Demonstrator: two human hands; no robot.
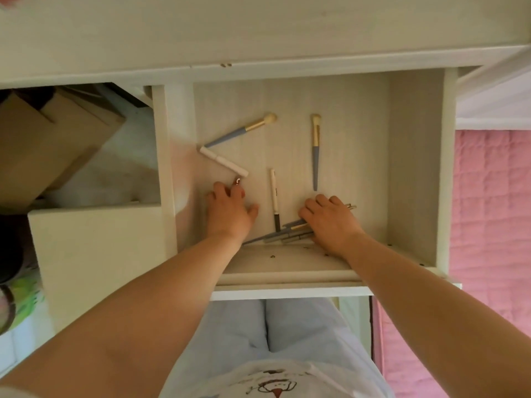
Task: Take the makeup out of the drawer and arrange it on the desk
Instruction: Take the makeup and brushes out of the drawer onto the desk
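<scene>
Makeup brushes and pens lie scattered on the pale wood floor of the pulled-out drawer (413, 156), none of them on the desk (258, 30), whose bare light top runs across the upper part of the view. At the back left of the drawer a round-headed brush (241, 130) with a blue handle and gold ferrule lies slanted, its handle end just beside a white tube (223, 161) that slants the other way. Toward the back right a flat-headed brush (315, 150), also blue and gold, lies nearly straight, bristles to the rear. In the middle a white pen (274, 196) with a dark tip lies lengthwise, its dark end meeting a bundle of slim brushes (284, 234) near the drawer's front wall.

The left hand (230, 208) rests palm down on the drawer floor, fingers spread and closed on nothing, fingertips just short of the white tube's near end; a small ring-like glint shows at one fingertip, too small to make out. The right hand (330, 222) lies over the bundle of slim brushes, fingers curled over them, with handles poking out to the left and tips to the right; whether the grip is clamped on them or only pressing down cannot be told.

Left of the drawer an open compartment holds a tilted cardboard box (51, 145). A pink quilted cover (494, 211) fills the right edge. Below the drawer front are the person's light blue trousers (258, 334).
</scene>
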